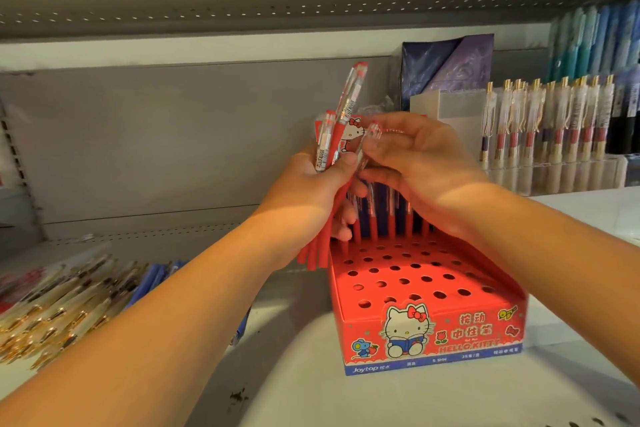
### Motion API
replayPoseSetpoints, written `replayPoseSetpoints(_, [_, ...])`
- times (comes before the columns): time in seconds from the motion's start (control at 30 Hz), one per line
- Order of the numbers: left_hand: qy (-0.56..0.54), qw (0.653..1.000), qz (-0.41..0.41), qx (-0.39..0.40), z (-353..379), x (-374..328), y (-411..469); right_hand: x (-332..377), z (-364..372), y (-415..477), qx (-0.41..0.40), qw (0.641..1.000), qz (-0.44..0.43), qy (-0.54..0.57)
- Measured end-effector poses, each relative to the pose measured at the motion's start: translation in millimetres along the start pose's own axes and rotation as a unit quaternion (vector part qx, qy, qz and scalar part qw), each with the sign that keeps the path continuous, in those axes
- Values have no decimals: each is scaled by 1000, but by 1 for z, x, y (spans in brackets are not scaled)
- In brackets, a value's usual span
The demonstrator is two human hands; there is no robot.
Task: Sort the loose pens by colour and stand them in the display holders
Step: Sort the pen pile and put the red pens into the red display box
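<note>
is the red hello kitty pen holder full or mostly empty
Mostly empty: the red holder has standing pens only in its back row; the holes in front are bare.

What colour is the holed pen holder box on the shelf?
The pen holder box is red, blue-trimmed; head view.

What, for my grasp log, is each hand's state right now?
Left hand: grip closed round a bunch of red pens.
Right hand: pinching one pen.
</note>
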State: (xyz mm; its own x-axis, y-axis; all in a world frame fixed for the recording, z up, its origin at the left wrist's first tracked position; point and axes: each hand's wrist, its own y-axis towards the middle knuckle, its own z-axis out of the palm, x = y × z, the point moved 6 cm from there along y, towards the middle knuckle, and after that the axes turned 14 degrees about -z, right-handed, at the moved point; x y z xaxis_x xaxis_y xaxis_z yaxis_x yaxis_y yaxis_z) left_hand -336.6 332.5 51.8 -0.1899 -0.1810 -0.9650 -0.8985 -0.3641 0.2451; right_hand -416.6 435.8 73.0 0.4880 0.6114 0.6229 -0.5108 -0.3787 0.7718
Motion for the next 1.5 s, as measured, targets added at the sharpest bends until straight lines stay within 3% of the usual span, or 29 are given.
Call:
replayPoseSetpoints(0.3, [5,992,13,-127,-19,-11,0,6,-22,7,-122,992,-18,-8])
replayPoseSetpoints(0.5, [96,973,31,-207,-33,-12,2,1,-23,7,-80,988,-18,-129])
replayPoseSetpoints(0.67, [52,983,-18,-175,-29,-5,4,-9,-18,7,-11,973,-13,-232])
replayPoseSetpoints(0.9, [-43,990,-44,-129,-25,-4,1,-15,-20,7,18,966,-17,-258])
replayPoseSetpoints(1.13, [-15,994,-7,-105,-19,-5,1,-38,-9,-4,155,943,46,-292])
replayPoseSetpoints(1.37, [27,998,8,-61,-13,-5,1,-18,-8,2,145,927,-27,-345])
replayPoseSetpoints(1.5, [41,999,-15,-21,-9,-3,-2,-4,-5,6,72,992,-7,-104])
